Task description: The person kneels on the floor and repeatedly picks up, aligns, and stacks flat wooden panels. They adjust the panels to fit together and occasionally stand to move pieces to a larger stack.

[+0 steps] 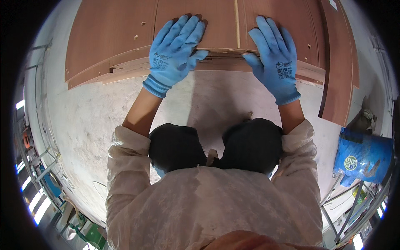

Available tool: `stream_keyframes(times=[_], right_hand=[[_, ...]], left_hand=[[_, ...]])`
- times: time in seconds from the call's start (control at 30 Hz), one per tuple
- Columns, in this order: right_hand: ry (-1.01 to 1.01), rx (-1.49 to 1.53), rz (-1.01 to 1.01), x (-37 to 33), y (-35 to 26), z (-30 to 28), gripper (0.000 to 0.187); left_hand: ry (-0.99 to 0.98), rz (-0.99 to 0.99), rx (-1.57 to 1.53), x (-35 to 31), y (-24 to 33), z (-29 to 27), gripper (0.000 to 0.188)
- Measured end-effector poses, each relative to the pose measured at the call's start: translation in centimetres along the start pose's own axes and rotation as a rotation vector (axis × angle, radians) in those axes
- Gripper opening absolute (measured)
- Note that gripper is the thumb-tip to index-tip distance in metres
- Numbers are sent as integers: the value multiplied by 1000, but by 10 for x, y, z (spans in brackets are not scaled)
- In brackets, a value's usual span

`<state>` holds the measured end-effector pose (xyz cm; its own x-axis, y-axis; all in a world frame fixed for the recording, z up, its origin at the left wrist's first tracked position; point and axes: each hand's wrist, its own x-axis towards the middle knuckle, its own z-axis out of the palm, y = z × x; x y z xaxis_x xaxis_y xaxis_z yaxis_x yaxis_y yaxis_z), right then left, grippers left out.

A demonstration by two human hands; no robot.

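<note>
1. Cream, lacy fabric covers the person's torso and sleeves [125,166] at the near edge, with dark trouser knees [175,148] just beyond.
2. Grey concrete floor [91,121] spreads under the knees; a blue sack [362,156] sits near on the right.
3. Farther out, the left hand [177,52] in a blue glove lies flat, fingers spread wide, on the near edge of the stacked reddish-brown wood panels [112,37].
4. Beside it, well apart, the right hand [275,56], gloved alike, presses open-palmed on the same stack, gripping nothing.
5. Farthest right, one narrow panel [339,66] leans along the stack.
</note>
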<state>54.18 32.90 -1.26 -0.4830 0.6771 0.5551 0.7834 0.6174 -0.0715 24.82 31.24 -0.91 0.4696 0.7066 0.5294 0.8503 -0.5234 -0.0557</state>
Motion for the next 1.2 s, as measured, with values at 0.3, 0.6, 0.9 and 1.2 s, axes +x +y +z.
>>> stream_keyframes(times=[0.3, 0.6, 0.9, 1.2], right_hand=[[15, -6, 47, 2, -5, -1, 47], [-17, -44, 40, 5, -5, 0, 50], [11, -35, 14, 4, -4, 1, 49], [-6, -34, 8, 2, 1, 4, 56]], left_hand=[[23, 16, -43, -4, -4, 1, 61], [130, -167, -10, -57, -45, -25, 61], [154, -111, -51, -60, -54, -16, 53], [190, -197, -79, -84, -71, -30, 60]])
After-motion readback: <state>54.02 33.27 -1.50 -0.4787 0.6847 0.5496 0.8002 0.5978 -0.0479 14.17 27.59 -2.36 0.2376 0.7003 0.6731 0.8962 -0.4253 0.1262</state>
